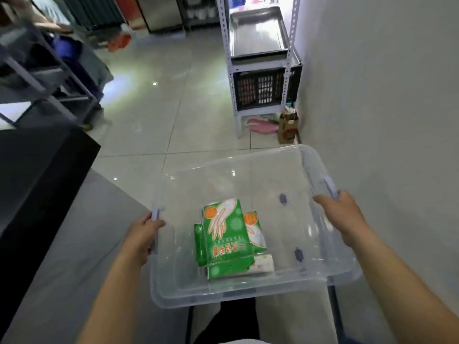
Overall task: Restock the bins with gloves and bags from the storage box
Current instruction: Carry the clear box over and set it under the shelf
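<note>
Well ahead of my fingers a white metal rack (288,78) stands against the wall (377,95), with a steel tray (255,33) on its shelf and a black slatted crate (263,89) beneath. A brown paper bag (288,126) sits at its foot, and far off to my left stands a grey cart (49,78) on the tiled floor (161,108).

Between the hands, the clear storage box (248,291) with grey-lilac latches (330,186) is showing green glove packets (224,234) bearing orange circles and white glove prints.
</note>
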The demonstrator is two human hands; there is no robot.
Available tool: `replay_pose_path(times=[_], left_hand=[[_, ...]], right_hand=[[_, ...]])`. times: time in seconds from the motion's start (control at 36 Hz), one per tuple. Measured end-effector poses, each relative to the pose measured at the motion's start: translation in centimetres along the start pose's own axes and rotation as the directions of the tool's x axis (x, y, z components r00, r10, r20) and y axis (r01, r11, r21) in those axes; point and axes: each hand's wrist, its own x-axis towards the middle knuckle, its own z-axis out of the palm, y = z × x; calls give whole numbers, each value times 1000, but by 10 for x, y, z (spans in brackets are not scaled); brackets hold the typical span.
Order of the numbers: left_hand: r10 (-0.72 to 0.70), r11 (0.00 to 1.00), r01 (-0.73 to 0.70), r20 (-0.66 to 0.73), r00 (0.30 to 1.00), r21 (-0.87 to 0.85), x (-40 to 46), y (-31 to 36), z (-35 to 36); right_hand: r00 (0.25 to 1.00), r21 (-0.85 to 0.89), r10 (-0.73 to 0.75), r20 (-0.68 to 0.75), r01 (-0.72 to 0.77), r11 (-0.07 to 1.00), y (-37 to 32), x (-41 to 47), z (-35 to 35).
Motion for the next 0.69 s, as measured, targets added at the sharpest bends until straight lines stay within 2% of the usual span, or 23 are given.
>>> replay_pose_path(times=[0.14,0.28,0.5,0.69], left_hand=[[-32,998,36,72,997,-56,85,67,21],[-39,994,52,134,990,-96,159,150,23],[37,991,-25,89,995,-132,276,268,21],[-100,981,94,-25,995,-172,401,334,12]], right_hand=[[999,-49,42,-23,-43,998,-75,83,21],[1000,-71,19,-18,-20,997,-163,159,36],[1000,15,-10,-18,10,1000,-266,263,96],[995,64,-15,103,8,998,-344,399,199]])
